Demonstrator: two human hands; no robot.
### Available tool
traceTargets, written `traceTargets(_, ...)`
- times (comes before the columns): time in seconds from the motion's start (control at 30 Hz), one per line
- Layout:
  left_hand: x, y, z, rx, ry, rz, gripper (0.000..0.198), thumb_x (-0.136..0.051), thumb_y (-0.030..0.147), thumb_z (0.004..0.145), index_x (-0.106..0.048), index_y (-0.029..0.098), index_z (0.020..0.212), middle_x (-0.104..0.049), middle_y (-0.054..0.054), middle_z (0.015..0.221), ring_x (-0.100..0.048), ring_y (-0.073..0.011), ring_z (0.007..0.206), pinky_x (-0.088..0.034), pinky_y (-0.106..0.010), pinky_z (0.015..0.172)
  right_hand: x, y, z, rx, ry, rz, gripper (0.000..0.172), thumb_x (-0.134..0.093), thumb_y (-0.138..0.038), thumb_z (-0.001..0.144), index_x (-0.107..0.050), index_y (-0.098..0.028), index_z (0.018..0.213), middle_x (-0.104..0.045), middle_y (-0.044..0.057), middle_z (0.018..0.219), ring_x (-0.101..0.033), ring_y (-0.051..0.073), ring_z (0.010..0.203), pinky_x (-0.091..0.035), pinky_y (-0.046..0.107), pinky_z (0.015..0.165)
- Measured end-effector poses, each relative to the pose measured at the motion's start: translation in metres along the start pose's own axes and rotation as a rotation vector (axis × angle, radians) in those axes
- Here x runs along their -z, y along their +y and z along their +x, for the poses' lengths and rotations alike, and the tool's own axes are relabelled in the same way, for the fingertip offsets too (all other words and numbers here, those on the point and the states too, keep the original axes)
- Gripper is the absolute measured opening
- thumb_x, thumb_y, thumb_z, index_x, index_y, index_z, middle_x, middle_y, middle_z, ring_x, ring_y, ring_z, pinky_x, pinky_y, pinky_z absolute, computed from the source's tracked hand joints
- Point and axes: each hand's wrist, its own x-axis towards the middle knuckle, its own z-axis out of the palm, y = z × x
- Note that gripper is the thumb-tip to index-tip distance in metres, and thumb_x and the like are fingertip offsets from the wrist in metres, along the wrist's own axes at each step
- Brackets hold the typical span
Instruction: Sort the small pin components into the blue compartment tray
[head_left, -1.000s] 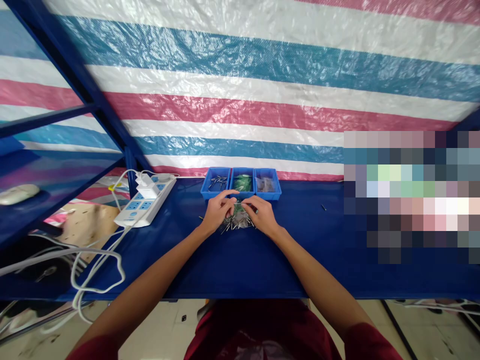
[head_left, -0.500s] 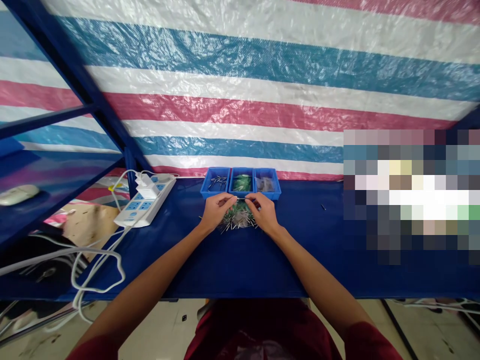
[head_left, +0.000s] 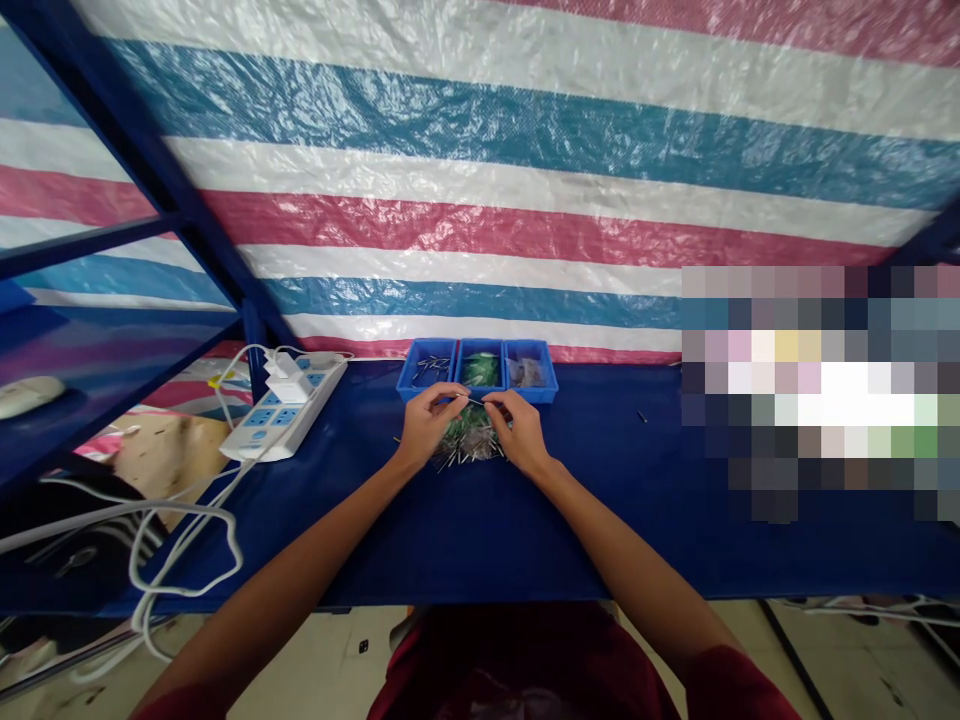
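Note:
My left hand and my right hand are both closed in a pinch, on opposite ends of one thin rod-like piece. The piece is too small to name more exactly. Below the fingers lies a mixed pile of thin metallic pins, green bits and clear bits, partly covered by my hands. Just behind stand three joined blue bins: the left bin holds thin metallic pieces, the middle bin green pieces, and the right bin clear or greyish pieces.
A white power strip with a plugged-in adapter lies to the left, its white cables looping over the table edge. One small dark pin lies on the blue table to the right. A striped sheet hangs behind.
The thin piece between my hands has tipped from level to slanting down toward the right. My hands stay over the pile, and the whole view has shifted slightly.

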Motion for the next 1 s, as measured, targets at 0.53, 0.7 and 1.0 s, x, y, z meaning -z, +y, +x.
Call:
traceTargets(0.53,0.006,-0.005,0.001,-0.048,0.006,0.199,0.021,-0.069,0.037,0.078,-0.064,0.017,0.083,-0.051,0.005,0.056,-0.048,-0.0084,0.048,-0.04,-0.02,0.05,0.003,0.004,0.001,-0.009,0.04,-0.004,0.028,-0.042,-0.031,0.095,-0.066,-0.018,0.097,-0.065,0.006,0.085,-0.06,0.015,0.069,-0.047,0.027,0.065)
traceTargets(0.7,0.006,-0.003,0.004,0.025,0.025,0.082,0.022,-0.07,0.037,0.075,-0.067,0.016,0.079,-0.053,0.004,0.055,-0.048,-0.0085,0.045,-0.041,-0.02,0.045,0.003,0.003,0.001,-0.011,0.038,-0.014,0.027,-0.042,-0.032,0.095,-0.066,-0.018,0.095,-0.065,0.006,0.083,-0.058,0.015,0.067,-0.047,0.027,0.064)
traceTargets(1.0,0.01,-0.007,0.005,0.055,-0.061,0.093,0.029,-0.065,0.039,0.08,-0.074,0.014,0.094,-0.071,-0.005,0.076,-0.059,-0.0121,0.053,-0.053,-0.026,0.055,0.003,0.003,0.001,0.005,0.047,-0.018,0.026,-0.043,-0.03,0.094,-0.066,-0.018,0.093,-0.064,0.005,0.082,-0.057,0.014,0.064,-0.046,0.026,0.061)
